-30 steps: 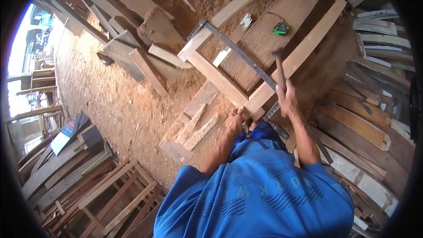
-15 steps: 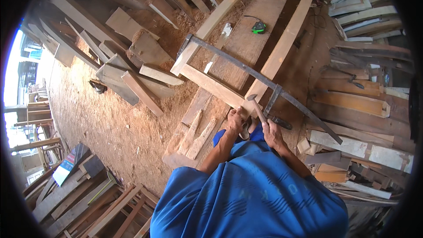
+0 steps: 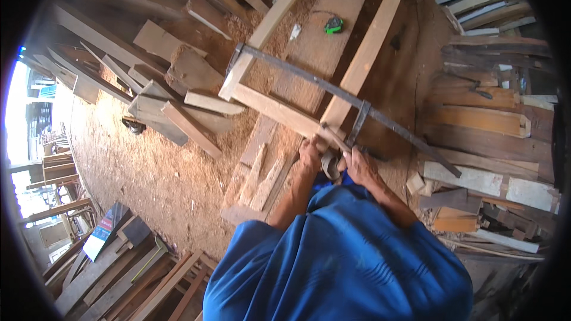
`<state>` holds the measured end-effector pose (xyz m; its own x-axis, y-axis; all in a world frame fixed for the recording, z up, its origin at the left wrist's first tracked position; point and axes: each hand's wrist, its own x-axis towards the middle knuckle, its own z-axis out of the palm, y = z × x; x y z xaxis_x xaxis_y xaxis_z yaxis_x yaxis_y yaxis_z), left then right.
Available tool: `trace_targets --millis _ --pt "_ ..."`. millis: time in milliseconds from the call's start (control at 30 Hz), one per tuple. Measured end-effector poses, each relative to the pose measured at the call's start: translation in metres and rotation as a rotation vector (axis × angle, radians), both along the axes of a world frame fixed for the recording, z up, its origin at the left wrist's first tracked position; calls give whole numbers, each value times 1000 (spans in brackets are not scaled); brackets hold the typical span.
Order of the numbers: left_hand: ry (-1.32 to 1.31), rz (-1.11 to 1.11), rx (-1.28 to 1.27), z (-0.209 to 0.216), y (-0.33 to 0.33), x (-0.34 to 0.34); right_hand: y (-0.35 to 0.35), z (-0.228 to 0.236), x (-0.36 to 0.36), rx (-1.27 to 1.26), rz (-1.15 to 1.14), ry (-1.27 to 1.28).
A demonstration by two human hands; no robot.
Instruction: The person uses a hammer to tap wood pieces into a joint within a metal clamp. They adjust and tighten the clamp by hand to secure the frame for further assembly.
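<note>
My right hand (image 3: pixel 357 165) is closed round the handle of a hammer (image 3: pixel 336 138), whose head rests at or just above the near corner of a pale wooden frame (image 3: pixel 279 109). Close by on the left, my left hand (image 3: pixel 308 151) is against the frame's near end with its fingers drawn together. Whatever those fingers pinch, if anything, is too small to make out. A long dark metal bar clamp (image 3: pixel 297 73) spans the frame, one jaw at its left side and the sliding jaw (image 3: pixel 358 122) near the right corner.
Beneath the frame lies a thick plank (image 3: pixel 324 47) bearing a green and black tape measure (image 3: pixel 333 25). Two wood offcuts (image 3: pixel 254 175) lie on its near end. Sawdust covers the floor (image 3: pixel 137 172). Boards (image 3: pixel 172 113) lie at left, and stacked timber (image 3: pixel 476 119) lines the right.
The hammer head has come down from above the corner to the wood, and my right hand has dropped slightly with it. My left hand stays by the joint. The whole view has shifted a little.
</note>
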<state>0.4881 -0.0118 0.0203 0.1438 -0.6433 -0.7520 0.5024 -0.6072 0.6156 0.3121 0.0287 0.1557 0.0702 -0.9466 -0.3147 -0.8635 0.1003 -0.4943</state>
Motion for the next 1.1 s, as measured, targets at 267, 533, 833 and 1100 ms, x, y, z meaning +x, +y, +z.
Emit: trace_targets --millis 267,533,833,1100 --pt "147 36 -36 1 6 1 8 39 0 -266 46 -502" --pt "-59 -86 -247 -21 22 7 -23 54 1 80 -102 -385" --pt "185 111 -25 17 2 -4 -159 20 -86 -233 -466 -328" --pt "-77 270 63 -23 12 -9 -274 -84 -95 -71 -698 -182"
